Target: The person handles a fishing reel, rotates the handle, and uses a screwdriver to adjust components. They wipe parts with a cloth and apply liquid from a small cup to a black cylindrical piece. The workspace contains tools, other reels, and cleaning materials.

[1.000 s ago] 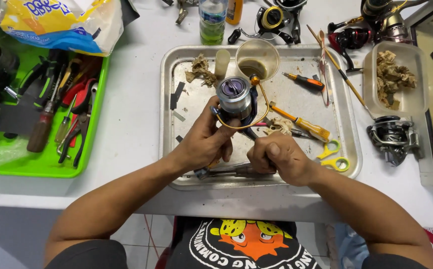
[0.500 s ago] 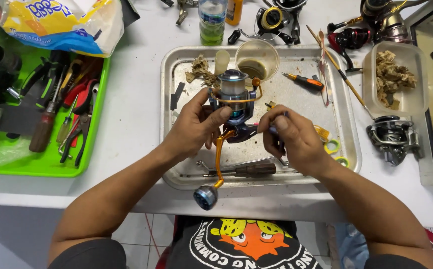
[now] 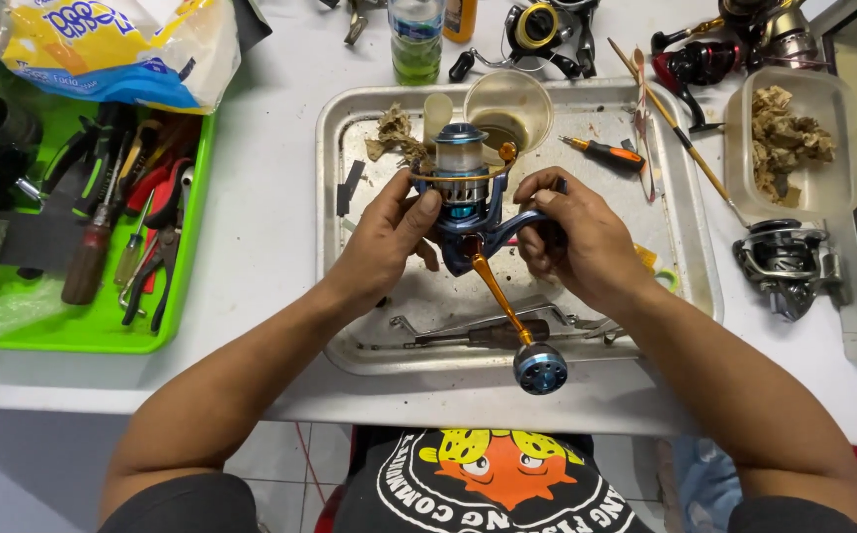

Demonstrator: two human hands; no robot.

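A blue spinning fishing reel (image 3: pixel 465 190) with a gold handle arm and a blue knob (image 3: pixel 540 367) is held upright over a metal tray (image 3: pixel 683 237). My left hand (image 3: pixel 386 240) grips its left side near the spool. Around the reel's body on the right, my right hand (image 3: pixel 574 240) is closed. The handle points down toward me, its knob past the tray's near rim. A dark-handled tool (image 3: pixel 487 336) lies in the tray below my hands.
An orange-handled screwdriver (image 3: pixel 606 151) and a clear cup (image 3: pixel 509 107) lie in the tray. A green tray of hand tools (image 3: pixel 112 227) sits left. Another reel (image 3: pixel 785 265) and a plastic tub of rags (image 3: pixel 791 143) are right. A bottle (image 3: pixel 415 38) stands behind.
The reel was lifted from low in the tray and turned upright, with its handle swung down toward me. My right hand moved up from the tray floor onto the reel body.
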